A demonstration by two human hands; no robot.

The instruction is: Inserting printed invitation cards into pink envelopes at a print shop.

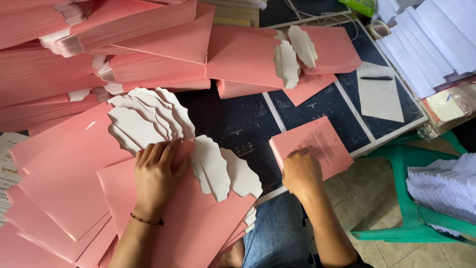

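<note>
Pink envelopes lie spread like a fan on the left side, and each one has a white wavy flap sticking out at the top. The left hand lies flat on top of this spread. Its fingers are stretched out and a little apart, and the tips touch the edge of the white flaps. It presses down and holds nothing in a closed grip. A thin dark band sits on that wrist.

The right hand is on the other side, well apart from the left one. It rests on the near corner of a small stack of pink printed cards. Its fingers are curled down onto the top card, but I cannot tell if it pinches the card or just touches it. The stack lies on a dark blue tabletop, near the edge.

More pink envelope piles sit at the back and along the top left. A white sheet of paper with a black pen on it lies to the right. White paper stacks fill the far right corner. A green plastic chair stands by the person's knee and carries more white papers.
</note>
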